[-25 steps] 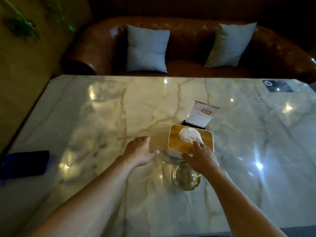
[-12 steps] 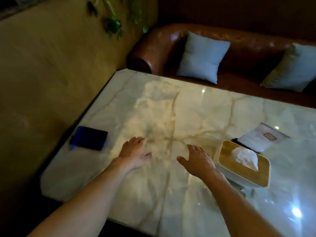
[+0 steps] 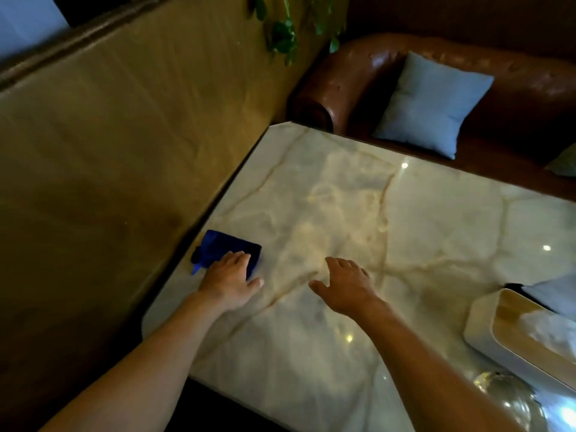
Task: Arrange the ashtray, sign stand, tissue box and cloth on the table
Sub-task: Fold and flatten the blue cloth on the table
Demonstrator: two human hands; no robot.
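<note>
A folded dark blue cloth [image 3: 224,246] lies near the left edge of the marble table [image 3: 343,198]. My left hand [image 3: 230,280] rests flat with its fingers on the cloth's near side, not closed around it. My right hand [image 3: 346,286] hovers open over the bare marble, palm down, empty. At the right edge stands the white tissue box [image 3: 511,335] with a wooden lid and a tissue sticking out. Behind it shows a corner of the sign stand [image 3: 554,294]. The glass ashtray [image 3: 511,397] sits in front of the box, partly cut off.
A tan padded wall [image 3: 124,151] runs along the table's left side. A brown leather sofa [image 3: 358,76] with a light blue cushion [image 3: 433,104] stands beyond the far edge. Green plant leaves [image 3: 283,35] hang above the corner.
The view swung left. My left hand slid left onto the blue cloth. My right hand left the tissue box and moved to the middle of the table.
</note>
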